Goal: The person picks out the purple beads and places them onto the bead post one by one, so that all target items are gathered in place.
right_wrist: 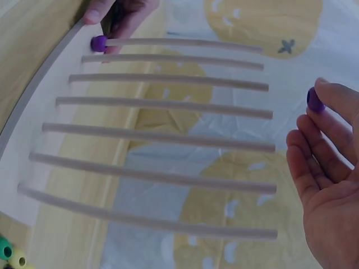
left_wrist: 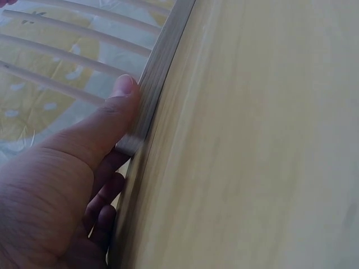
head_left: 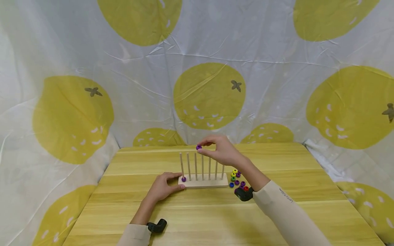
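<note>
With our left hand (head_left: 163,187) we grip one end of the pale rectangular wooden base (head_left: 203,184), just beside a round purple bead (head_left: 183,179) at the foot of the nearest of seven slim wooden pegs (head_left: 195,167). Our right hand (head_left: 224,151) pinches another round purple bead (head_left: 198,147) above the peg tops, apart from them, with loose round multicoloured beads (head_left: 233,178) lying below its wrist. We judge the step in hand to be bringing this bead to a peg; the next move seems to call for aligning its hole with a tip, though which we cannot tell.
</note>
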Available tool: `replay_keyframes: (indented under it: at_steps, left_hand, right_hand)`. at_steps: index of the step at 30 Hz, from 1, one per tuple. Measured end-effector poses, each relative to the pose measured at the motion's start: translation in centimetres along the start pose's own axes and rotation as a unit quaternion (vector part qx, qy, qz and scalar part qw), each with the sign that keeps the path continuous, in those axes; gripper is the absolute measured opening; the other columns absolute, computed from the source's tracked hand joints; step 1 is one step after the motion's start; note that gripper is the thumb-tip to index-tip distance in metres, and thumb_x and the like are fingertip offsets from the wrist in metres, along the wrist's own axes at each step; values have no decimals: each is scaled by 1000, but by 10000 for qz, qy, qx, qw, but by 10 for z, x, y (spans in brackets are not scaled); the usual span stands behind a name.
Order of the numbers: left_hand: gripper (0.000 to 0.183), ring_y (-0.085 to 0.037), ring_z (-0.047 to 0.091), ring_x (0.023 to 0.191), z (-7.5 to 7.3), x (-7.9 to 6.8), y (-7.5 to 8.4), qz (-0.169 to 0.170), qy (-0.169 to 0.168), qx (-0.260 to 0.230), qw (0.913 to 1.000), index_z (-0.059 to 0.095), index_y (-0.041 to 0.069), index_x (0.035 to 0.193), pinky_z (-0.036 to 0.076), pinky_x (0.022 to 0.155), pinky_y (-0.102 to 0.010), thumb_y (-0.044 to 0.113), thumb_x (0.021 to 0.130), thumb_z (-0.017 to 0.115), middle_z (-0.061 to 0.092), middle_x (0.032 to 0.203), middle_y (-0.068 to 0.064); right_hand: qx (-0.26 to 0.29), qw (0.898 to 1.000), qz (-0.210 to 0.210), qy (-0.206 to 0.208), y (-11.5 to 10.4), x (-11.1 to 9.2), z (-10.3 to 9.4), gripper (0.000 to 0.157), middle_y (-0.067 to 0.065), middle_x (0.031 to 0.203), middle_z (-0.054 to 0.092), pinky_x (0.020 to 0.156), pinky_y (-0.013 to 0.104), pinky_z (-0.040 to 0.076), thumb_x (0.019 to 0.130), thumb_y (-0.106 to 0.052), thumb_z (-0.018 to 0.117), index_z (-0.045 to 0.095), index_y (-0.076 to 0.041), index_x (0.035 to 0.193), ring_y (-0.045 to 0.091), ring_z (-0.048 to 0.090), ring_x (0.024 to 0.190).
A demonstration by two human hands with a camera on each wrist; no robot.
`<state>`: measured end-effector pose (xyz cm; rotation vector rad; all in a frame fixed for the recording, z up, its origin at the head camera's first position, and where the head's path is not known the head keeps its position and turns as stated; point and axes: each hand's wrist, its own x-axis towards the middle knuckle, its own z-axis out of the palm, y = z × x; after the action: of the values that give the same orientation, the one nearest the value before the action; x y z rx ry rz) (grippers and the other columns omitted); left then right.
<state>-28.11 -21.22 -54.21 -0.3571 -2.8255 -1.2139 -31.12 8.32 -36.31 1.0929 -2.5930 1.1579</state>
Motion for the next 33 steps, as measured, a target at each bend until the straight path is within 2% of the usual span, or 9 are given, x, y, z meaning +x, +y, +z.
replay_keyframes:
  at_steps: [4,17,22,25,33]
  left_hand:
    - [57,-26,61,128,-2,0,0,-7,-25,0,10000,74,30,129,46,112,-52,51,78,88,72,129,2]
    - [58,-26,62,126,-3,1,-1,16,0,-6,10000,74,29,129,47,111,-53,53,78,87,72,127,4]
    - [58,-27,61,129,-2,0,-1,-3,-24,17,10000,74,29,129,46,112,-54,55,79,86,72,129,4]
    - [58,-27,60,130,-2,0,-1,-14,-23,47,10000,74,28,129,46,113,-54,55,79,86,71,130,3]
    - [58,-29,60,131,-2,-1,1,-16,-45,17,10000,74,28,129,45,113,-55,55,79,85,71,131,3]
  right_hand:
    - [26,9999,-124,-50,-3,12,5,20,-4,112,74,100,41,55,99,-31,72,77,-19,113,24,68,111]
    - [101,9994,-12,-321,-16,40,22,20,-4,111,74,99,36,55,98,-30,73,78,-18,112,21,67,110]
    - [69,9984,-29,-563,-21,45,30,19,-2,110,74,100,35,54,98,-27,73,77,-15,112,24,68,110]
    - [-60,9977,-22,-678,-21,47,34,19,-2,110,73,100,32,54,99,-27,72,77,-15,112,21,66,110]
    - [-60,9968,-8,-792,-19,49,42,19,-1,110,73,99,32,54,98,-24,73,78,-13,112,18,65,108]
